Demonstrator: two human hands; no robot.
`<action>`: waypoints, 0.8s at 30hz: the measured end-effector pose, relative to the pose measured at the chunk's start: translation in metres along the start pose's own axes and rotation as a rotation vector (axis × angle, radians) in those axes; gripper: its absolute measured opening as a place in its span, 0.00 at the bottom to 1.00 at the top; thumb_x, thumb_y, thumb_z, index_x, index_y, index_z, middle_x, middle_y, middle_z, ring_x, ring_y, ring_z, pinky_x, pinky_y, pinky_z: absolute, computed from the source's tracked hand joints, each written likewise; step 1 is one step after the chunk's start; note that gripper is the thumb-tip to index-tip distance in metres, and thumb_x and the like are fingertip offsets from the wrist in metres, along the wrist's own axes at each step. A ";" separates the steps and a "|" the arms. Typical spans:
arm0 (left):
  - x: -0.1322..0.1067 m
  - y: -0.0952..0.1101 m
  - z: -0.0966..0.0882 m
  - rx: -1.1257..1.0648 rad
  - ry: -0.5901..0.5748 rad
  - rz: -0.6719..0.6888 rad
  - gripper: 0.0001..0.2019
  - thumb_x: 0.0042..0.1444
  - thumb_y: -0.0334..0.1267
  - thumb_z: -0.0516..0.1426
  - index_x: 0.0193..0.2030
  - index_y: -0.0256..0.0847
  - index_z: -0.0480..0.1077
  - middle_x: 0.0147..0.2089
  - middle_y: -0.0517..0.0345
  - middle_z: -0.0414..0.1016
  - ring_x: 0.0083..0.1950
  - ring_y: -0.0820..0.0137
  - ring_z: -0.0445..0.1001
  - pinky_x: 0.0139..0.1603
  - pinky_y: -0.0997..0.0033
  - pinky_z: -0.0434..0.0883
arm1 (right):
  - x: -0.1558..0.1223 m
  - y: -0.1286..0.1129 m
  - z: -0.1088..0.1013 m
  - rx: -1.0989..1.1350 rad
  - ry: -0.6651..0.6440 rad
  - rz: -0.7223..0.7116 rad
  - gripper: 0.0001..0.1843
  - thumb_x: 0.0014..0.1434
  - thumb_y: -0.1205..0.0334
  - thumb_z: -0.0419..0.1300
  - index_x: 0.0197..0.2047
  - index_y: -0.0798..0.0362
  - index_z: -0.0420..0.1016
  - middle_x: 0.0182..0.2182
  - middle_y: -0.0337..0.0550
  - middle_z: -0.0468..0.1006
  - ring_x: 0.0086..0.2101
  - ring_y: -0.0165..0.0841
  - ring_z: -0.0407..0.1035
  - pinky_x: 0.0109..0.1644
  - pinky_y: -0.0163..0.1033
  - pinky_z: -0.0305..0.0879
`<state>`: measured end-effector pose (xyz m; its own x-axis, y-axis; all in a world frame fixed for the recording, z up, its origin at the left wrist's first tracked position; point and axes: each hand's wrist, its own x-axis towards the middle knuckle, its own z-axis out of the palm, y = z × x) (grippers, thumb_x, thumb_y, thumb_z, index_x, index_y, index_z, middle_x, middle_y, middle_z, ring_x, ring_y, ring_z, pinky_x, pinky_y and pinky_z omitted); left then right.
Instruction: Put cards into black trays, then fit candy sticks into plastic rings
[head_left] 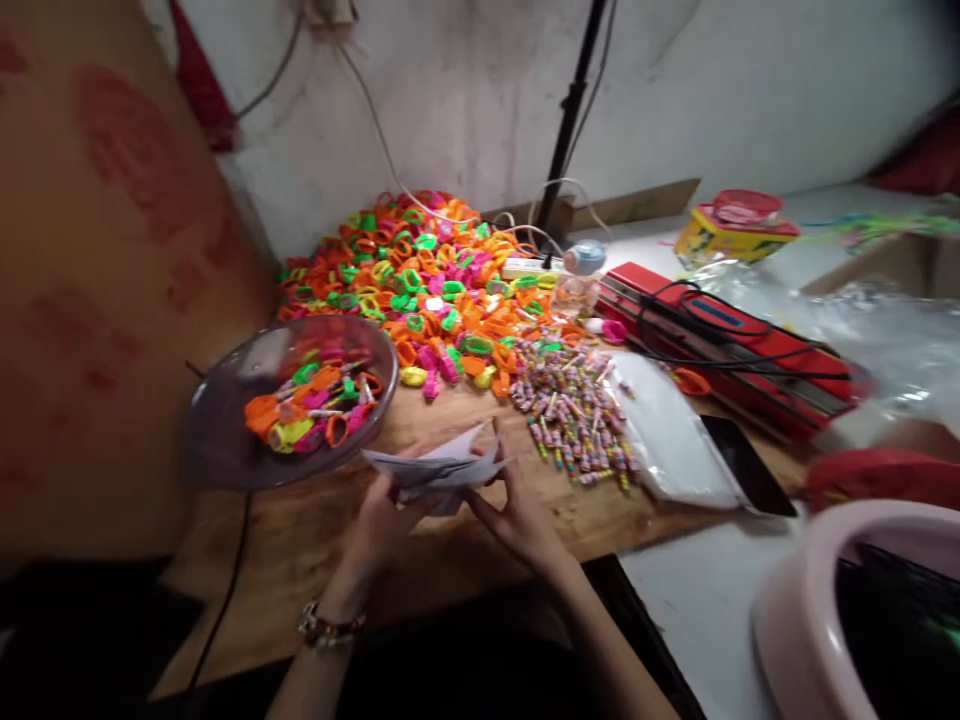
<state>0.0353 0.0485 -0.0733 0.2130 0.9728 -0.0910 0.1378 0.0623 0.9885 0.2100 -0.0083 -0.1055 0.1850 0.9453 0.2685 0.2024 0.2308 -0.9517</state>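
Observation:
A small bundle of pale, thin sheets [442, 468], folded or fanned at the top, is held between both hands above the wooden table. My left hand [384, 522] grips its left side, the thumb near the lower edge. On the right side, my right hand [519, 515] pinches it with thumb and fingers. Whether the sheets are paper or thin plastic is hard to tell. Close beyond the hands lies a heap of small striped sticks [574, 415]. To the left stands a purple translucent bowl [217, 420] with colourful plastic pieces [315, 405] in it.
A large pile of bright plastic toy-like pieces [420, 270] lies against the wall. Farther right are clear plastic bags [675, 440], a dark phone [746, 465], a red sealer-like machine [727, 330] with a black cord, and a pink tub [795, 600]. A cardboard box [112, 300] borders the left.

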 end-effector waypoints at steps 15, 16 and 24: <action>-0.037 -0.026 -0.005 0.077 -0.042 0.288 0.40 0.60 0.37 0.55 0.73 0.43 0.35 0.72 0.43 0.52 0.70 0.59 0.56 0.69 0.53 0.55 | -0.015 0.020 0.026 0.169 0.055 0.121 0.48 0.53 0.53 0.62 0.71 0.51 0.44 0.49 0.51 0.75 0.47 0.37 0.72 0.50 0.42 0.70; -0.039 -0.026 -0.003 0.040 -0.057 0.280 0.39 0.60 0.37 0.56 0.73 0.43 0.37 0.71 0.43 0.53 0.70 0.59 0.57 0.69 0.54 0.56 | -0.016 0.022 0.023 0.154 0.048 0.131 0.47 0.52 0.52 0.63 0.70 0.51 0.47 0.51 0.51 0.75 0.48 0.37 0.72 0.51 0.42 0.69; -0.042 -0.022 0.018 -0.228 -0.001 0.185 0.45 0.49 0.27 0.60 0.71 0.42 0.42 0.60 0.39 0.69 0.57 0.60 0.72 0.59 0.56 0.68 | -0.024 0.013 0.016 0.162 0.070 0.151 0.32 0.45 0.49 0.68 0.53 0.50 0.68 0.45 0.48 0.77 0.46 0.42 0.72 0.56 0.50 0.65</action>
<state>0.0407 0.0025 -0.0938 0.2157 0.9720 0.0936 -0.1241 -0.0678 0.9900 0.1934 -0.0240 -0.1268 0.2685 0.9551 0.1255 0.0114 0.1271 -0.9918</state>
